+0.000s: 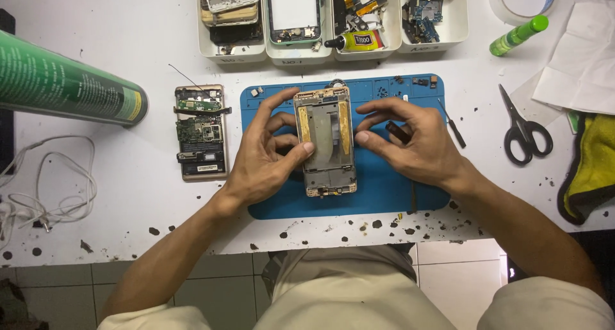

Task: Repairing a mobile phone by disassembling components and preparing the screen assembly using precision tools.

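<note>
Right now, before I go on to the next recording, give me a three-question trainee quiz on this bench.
1. True or false: both hands grip the phone frame over the blue mat.
2. Multiple choice: what lies on the table just left of the mat? A) scissors B) an opened phone with its circuit boards showing C) a roll of tape
3. Fill in: the black-handled scissors lie on the person's ____ side.

Key:
1. True: the left hand and the right hand hold it by its long edges.
2. B, the opened phone.
3. Right, beside the yellow cloth.
</note>
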